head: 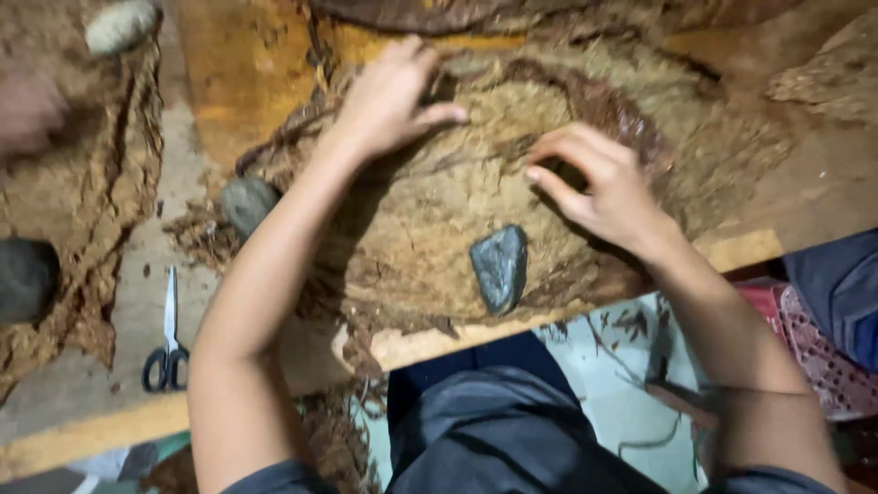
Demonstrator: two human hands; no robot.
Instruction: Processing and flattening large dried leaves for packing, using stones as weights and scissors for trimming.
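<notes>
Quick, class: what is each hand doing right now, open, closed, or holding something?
Left hand: open, fingers spread flat on the brown dried leaf pile.
Right hand: fingers curled, pinching at the leaves; grip unclear.

Four stones show: a dark grey one (499,267), a rounder grey one (247,205), a black one (26,279), a pale one (121,25). One pair of scissors (167,343). Two hands: left (389,96), right (599,187).

Brown, veined dried leaves (439,210) cover a yellow-orange board (247,64); a dark grey stone (499,267) near its front edge; black-handled scissors (167,343) by pale wood.
</notes>
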